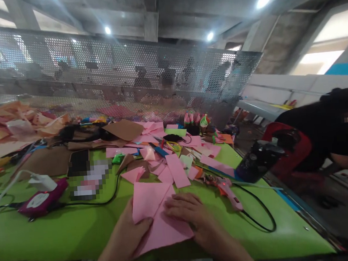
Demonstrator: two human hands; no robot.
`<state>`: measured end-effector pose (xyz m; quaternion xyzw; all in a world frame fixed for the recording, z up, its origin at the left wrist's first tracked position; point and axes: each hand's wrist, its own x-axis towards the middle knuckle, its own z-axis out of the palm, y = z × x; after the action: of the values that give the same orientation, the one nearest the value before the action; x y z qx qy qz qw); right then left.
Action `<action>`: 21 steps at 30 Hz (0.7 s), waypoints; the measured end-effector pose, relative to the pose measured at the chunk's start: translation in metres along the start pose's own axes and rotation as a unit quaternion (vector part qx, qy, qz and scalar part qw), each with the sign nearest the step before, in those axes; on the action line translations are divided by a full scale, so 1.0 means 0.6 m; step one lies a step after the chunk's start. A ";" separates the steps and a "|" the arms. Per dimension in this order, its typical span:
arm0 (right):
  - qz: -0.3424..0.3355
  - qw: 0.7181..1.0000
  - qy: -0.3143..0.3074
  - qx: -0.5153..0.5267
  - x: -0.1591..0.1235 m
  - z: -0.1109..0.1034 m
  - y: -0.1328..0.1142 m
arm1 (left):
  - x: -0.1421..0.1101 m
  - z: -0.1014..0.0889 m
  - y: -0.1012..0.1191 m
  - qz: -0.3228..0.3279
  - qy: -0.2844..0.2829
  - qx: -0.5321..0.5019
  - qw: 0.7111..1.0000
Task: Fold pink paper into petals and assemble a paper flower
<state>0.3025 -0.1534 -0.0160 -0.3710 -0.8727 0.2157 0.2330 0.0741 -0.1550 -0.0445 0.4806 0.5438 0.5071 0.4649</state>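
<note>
A large pink paper sheet (156,211), partly folded into a triangle, lies on the green table (64,229) near its front edge. My left hand (129,231) rests under and against the sheet's left side, thumb on the fold. My right hand (188,215) lies flat on top of the sheet, fingers stretched out and pressing it down. Neither hand grips anything else.
Beyond the sheet lie several pink paper scraps (176,168), brown card pieces (123,130) and a pink glue gun (230,192) with a black cable. A magenta device (42,201) sits at left. A perforated metal screen (122,70) backs the table. A person in black (317,136) bends at right.
</note>
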 end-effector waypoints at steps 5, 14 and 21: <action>-0.010 0.998 0.028 0.054 -0.014 0.030 0.018 | -0.015 -0.031 -0.015 -0.001 -0.033 0.187 0.982; 0.053 0.991 0.026 0.119 -0.040 0.031 0.011 | -0.016 -0.083 -0.032 0.275 -0.303 0.379 0.830; 0.114 0.987 0.084 0.080 -0.052 0.033 0.005 | -0.016 -0.100 -0.044 0.206 -0.309 0.226 0.901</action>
<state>0.3123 -0.1789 -0.0415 -0.4651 -0.7821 0.2777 0.3080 0.0141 -0.1713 -0.0677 0.8065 0.3621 0.2812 0.3734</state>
